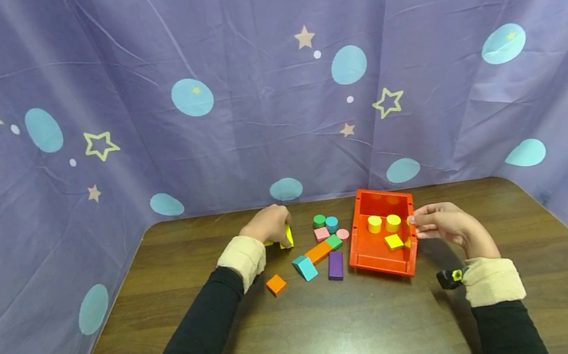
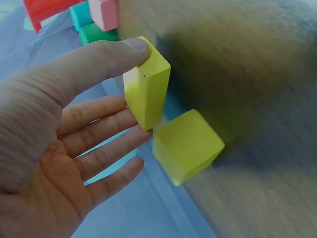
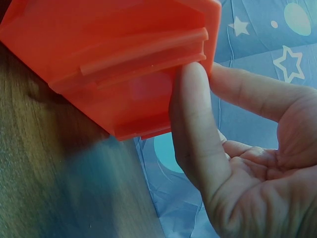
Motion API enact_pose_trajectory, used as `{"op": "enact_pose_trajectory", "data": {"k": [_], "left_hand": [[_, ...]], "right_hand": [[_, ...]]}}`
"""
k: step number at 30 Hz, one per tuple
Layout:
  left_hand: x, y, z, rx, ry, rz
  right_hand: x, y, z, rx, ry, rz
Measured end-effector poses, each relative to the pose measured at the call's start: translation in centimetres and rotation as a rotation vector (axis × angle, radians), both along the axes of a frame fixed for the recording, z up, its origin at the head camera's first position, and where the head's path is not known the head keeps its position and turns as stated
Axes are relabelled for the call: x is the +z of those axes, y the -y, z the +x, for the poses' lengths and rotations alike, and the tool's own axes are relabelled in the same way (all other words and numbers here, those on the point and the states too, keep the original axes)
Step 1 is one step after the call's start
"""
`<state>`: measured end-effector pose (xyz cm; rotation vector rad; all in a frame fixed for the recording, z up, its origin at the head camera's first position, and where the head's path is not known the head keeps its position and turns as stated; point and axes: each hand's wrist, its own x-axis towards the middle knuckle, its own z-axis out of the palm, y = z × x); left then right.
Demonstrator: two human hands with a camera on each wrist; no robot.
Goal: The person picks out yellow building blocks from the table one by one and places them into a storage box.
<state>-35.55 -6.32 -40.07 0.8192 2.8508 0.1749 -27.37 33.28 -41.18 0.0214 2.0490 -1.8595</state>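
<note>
Dark left sleeve (image 1: 193, 342) nearest, the left hand (image 1: 267, 225) pinched a yellow block (image 2: 153, 89) between thumb and nearly straight fingers, a grip that seemed to suit its slim shape; a second yellow block (image 2: 190, 144) sat just beside. Loose pieces, including a purple block (image 1: 335, 265), lay between the hands. Thumb and finger close together, the right hand (image 1: 452, 224) pinched the right wall of a red tray (image 1: 366, 251), presumably steadying it around two yellow cylinders (image 1: 375, 224).
</note>
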Motion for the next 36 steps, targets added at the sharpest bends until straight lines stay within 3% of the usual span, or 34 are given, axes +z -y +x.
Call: {"op": "enact_pose_trajectory", "data": {"k": [15,27,36], "left_hand": [[4.2,0.3,0.7,0.018,-0.018,0.119],[6.5,-0.2,1.4,0.024,-0.052,0.178],[8.1,-0.9,2.2,-0.014,-0.085,0.216]], "right_hand": [[0.2,0.0,0.0,-0.004,0.009,-0.033],[0.2,0.1,0.0,-0.008,0.024,-0.030],[0.2,0.0,-0.1,-0.004,0.016,-0.008]]}}
